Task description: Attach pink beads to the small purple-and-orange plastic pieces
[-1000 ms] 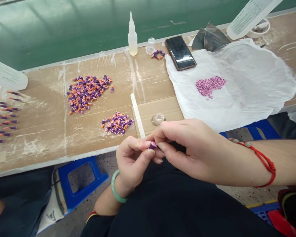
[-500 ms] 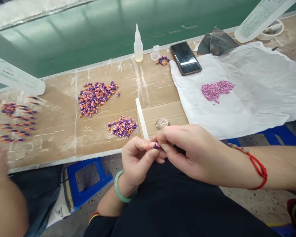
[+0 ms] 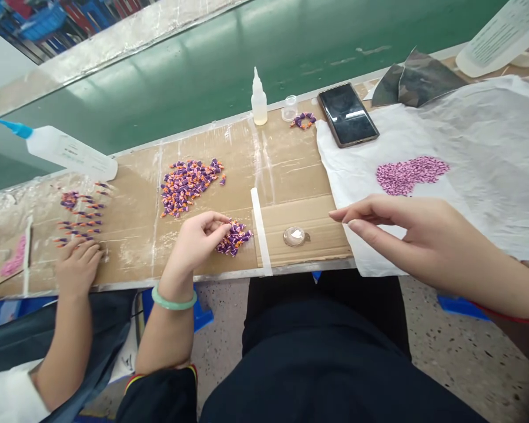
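Observation:
My left hand [image 3: 196,244], with a green bangle at the wrist, reaches to the edge of a small pile of purple, pink and orange pieces [image 3: 235,239]. Its thumb and index finger are pinched there; whatever lies between them is hidden. My right hand [image 3: 412,235] hovers over the edge of a white sheet [image 3: 476,176], thumb and fingers stretched out and apart, with nothing visible in them. Beyond it lies a heap of tiny pink pieces [image 3: 409,175]. Between the hands, a small clear round dish [image 3: 294,236] sits on a cardboard piece [image 3: 321,214] beside a white strip [image 3: 260,232].
A larger pile of purple and orange pieces [image 3: 189,187] lies at centre left. Behind stand a dropper bottle [image 3: 259,106], a phone [image 3: 348,114] and a ring of pieces [image 3: 302,121]. At left, a co-worker's hand [image 3: 77,264] touches rows of pieces below a blue-tipped bottle [image 3: 70,153].
My hands were together holding a small purple piece; now they are apart. The left has moved to the small pile, the right over the white sheet. The view has shifted.

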Demonstrator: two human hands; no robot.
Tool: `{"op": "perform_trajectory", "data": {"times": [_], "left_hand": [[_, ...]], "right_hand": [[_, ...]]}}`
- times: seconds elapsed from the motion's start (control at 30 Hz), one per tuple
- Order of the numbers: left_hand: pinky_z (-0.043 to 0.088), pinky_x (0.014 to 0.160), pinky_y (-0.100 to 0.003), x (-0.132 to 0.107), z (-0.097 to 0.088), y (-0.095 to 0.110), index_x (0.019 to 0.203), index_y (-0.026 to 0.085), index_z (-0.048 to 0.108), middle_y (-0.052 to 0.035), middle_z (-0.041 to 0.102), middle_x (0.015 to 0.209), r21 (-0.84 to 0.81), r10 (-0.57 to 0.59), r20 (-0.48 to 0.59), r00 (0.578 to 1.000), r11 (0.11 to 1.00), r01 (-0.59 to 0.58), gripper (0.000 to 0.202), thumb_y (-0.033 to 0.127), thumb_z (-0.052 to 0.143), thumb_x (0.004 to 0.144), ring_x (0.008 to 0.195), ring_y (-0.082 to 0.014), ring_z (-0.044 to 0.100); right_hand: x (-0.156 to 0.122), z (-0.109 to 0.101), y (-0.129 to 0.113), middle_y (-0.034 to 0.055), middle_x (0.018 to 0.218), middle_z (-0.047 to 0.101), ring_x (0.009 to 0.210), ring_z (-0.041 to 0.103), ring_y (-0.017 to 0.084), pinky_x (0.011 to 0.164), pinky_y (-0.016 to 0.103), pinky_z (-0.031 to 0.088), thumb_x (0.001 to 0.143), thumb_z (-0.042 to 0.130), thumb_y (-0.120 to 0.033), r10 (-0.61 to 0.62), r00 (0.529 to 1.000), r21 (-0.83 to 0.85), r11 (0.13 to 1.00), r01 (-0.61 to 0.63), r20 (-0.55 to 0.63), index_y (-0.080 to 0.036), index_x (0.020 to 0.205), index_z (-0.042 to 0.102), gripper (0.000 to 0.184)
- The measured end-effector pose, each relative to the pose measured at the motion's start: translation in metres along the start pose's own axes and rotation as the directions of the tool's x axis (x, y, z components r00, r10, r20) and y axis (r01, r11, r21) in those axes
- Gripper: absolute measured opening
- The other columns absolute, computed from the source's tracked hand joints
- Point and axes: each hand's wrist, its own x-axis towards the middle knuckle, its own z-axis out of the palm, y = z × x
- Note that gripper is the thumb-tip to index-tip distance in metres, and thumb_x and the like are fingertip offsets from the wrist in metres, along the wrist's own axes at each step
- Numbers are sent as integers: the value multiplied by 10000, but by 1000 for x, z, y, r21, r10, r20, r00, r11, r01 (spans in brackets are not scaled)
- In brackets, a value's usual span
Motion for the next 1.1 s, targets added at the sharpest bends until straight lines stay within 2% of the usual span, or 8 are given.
{"op": "perform_trajectory", "data": {"times": [0.2,0.33,0.47,0.57,0.67,0.9,1.03,1.1], "left_hand": [[490,749,-333,67,-5,10,875,169,722,-82,758,864,411,136,-249,959,911,-23,159,268,611,819,776,-222,649],[473,804,-386,114,2,19,864,180,709,-122,772,930,627,114,-141,983,779,-1,130,184,625,765,888,-304,667],[451,782,-379,131,4,27,901,172,693,-118,754,888,719,32,-45,998,695,10,162,172,629,752,871,-325,647],[427,748,-366,132,0,28,857,164,667,-102,726,824,713,32,21,999,700,-38,124,158,626,740,830,-319,622],[385,689,-337,128,-3,24,788,188,626,-72,695,761,711,35,29,999,702,-45,52,175,630,738,790,-295,590],[364,709,-316,103,-4,26,756,191,577,-54,573,780,638,161,-18,987,762,-113,95,245,542,826,856,-244,547],[350,637,-282,78,-2,40,840,190,623,20,518,661,306,10,-223,975,950,60,104,276,622,782,643,-144,475],[330,564,-265,65,-1,45,851,200,606,51,487,593,-8,-70,-152,986,998,70,144,248,666,729,553,-117,419]], "right_hand": [[-11,-17,18,81,993,784,849,723,291,641,415,537,943,541,-416,140,986,-18,990,-142,-89,-262,872,694,228],[-22,-29,35,103,1006,772,997,709,305,855,461,545,907,616,-371,330,900,121,944,-308,-284,-235,864,694,163],[-32,-39,62,87,965,764,978,709,272,905,463,536,886,610,-367,421,812,212,907,-365,-403,-206,893,693,182],[-34,-42,83,64,912,748,896,699,239,842,432,539,874,589,-348,407,822,117,912,-394,-399,-208,876,675,164],[-32,-40,101,61,874,715,846,656,225,783,400,522,860,581,-276,300,897,-73,938,-340,-325,-211,826,651,101],[-27,-30,121,80,886,643,909,562,238,896,417,453,868,558,-161,116,973,-346,920,-181,-201,-199,791,627,111],[-25,-26,127,80,856,637,882,553,253,853,413,445,840,589,-161,83,972,-332,930,-156,-222,-199,760,626,96],[-22,-23,130,79,846,641,871,561,259,858,425,439,824,603,-164,71,969,-325,934,-147,-237,-201,749,627,88]]}}
